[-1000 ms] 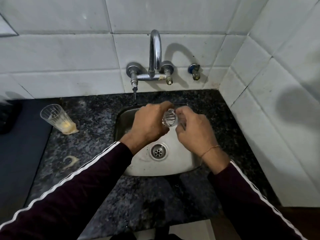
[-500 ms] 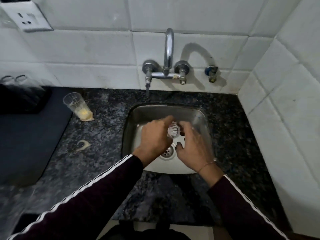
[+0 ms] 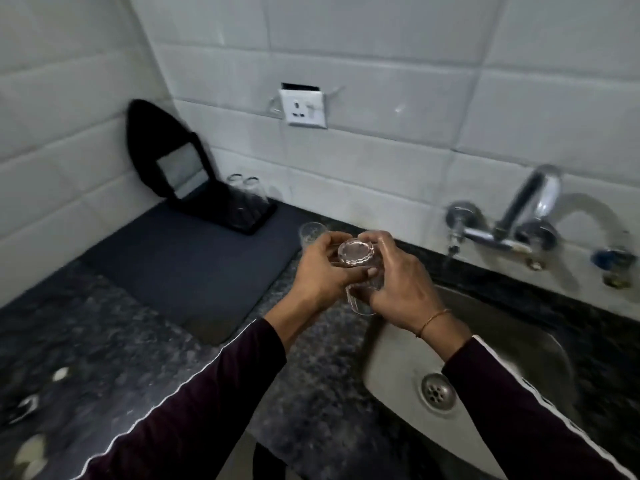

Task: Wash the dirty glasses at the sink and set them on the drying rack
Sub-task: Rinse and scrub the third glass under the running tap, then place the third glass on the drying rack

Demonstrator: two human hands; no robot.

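Note:
A clear ribbed glass (image 3: 356, 259) is held upside down, base up, between both my hands above the counter just left of the steel sink (image 3: 391, 351). My left hand (image 3: 318, 275) wraps its left side and my right hand (image 3: 401, 282) grips its right side. Behind my left hand stands another glass (image 3: 311, 233) on the counter, mostly hidden. On a black drying rack (image 3: 239, 216) in the back corner two clear glasses (image 3: 244, 190) stand upside down.
A dark mat (image 3: 194, 271) covers the counter between the rack and the sink. The wall tap (image 3: 526, 216) is to the right. A wall socket (image 3: 303, 109) is above. The speckled granite counter (image 3: 86, 341) carries pale smears at the lower left.
Both hands lifted the glass out of the sink and carried it left over the counter. My view swung left, bringing the drying rack and mat into sight.

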